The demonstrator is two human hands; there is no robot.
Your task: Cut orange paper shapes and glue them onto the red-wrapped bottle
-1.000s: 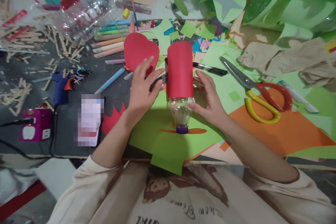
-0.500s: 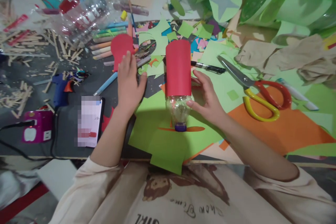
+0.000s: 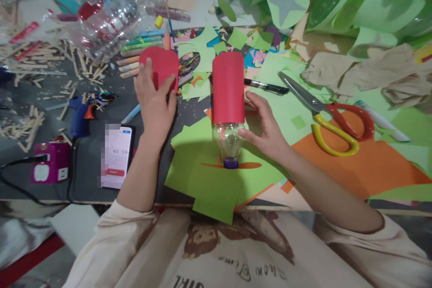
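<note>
A red paper cutout with a rounded, heart-like top [image 3: 165, 60] lies at the back left, over some markers. My left hand [image 3: 153, 105] is spread over its lower part, fingers apart and touching it. In the middle, a clear plastic bottle [image 3: 230, 137] lies with its purple cap [image 3: 231, 162] towards me. Red paper [image 3: 228, 87] is wrapped around the bottle's far part. Beside its right side rests my right hand [image 3: 263, 121], fingers loosely curved and apart, the thumb tip at the clear plastic. Green paper sheets [image 3: 216, 189] lie beneath the bottle.
Large scissors [image 3: 324, 108] with red and yellow handles lie open at right, near a black marker [image 3: 268, 86] and orange paper [image 3: 364, 171]. A blue glue gun [image 3: 79, 117], a phone [image 3: 116, 157] and wooden sticks [image 3: 32, 121] are at left. Green bottles [image 3: 332, 2] crowd the back right.
My left hand has shifted left and spread wider over the red cutout, which has turned and now shows its broad rounded top. My right hand and the bottle have stayed put.
</note>
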